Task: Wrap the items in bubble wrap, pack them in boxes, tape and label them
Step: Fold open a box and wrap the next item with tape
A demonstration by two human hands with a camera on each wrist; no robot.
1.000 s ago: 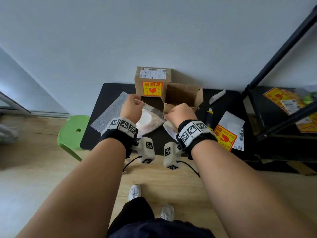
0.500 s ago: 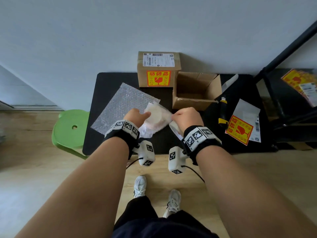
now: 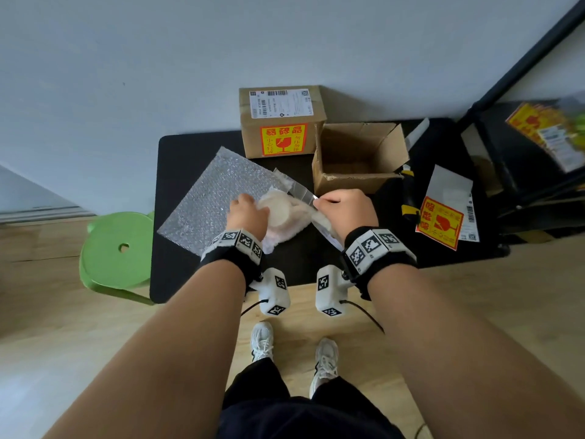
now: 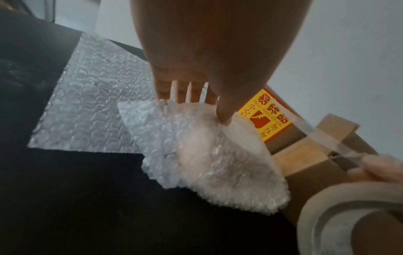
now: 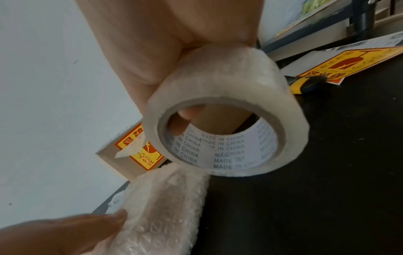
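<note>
A round pale item wrapped in clear bubble wrap (image 3: 281,213) lies on the black tabletop (image 3: 177,160), between the two hands and just in front of the boxes. The left hand (image 3: 245,213) holds this bundle at its left edge; in the left wrist view its thumb presses down on the top of the wrap while the other fingers (image 4: 183,93) curl over the far edge, so the fingers are clamped on the bundle. The right hand (image 3: 346,210) grips a roll of clear packing tape (image 5: 222,110): in the right wrist view one finger passes through the cardboard core and the rest wrap round the outside, clamped on the roll. A drawn-out strip of clear tape (image 3: 297,190) stretches from the right hand towards the far side of the bundle.

Under and left of the bundle lies a flat square sheet of bubble wrap (image 3: 215,191). Behind it, against the pale wall, stands a closed brown cardboard box with a white shipping label and a yellow-and-red fragile sticker (image 3: 281,122). Just beside it on the right sits an open brown cardboard box (image 3: 357,153), flaps up. Further right on the tabletop lie a yellow-and-black utility knife (image 3: 408,198) and a loose yellow fragile sticker on white backing paper (image 3: 443,217). A green plastic stool (image 3: 117,248) stands on the wooden floor at the left of the tabletop
</note>
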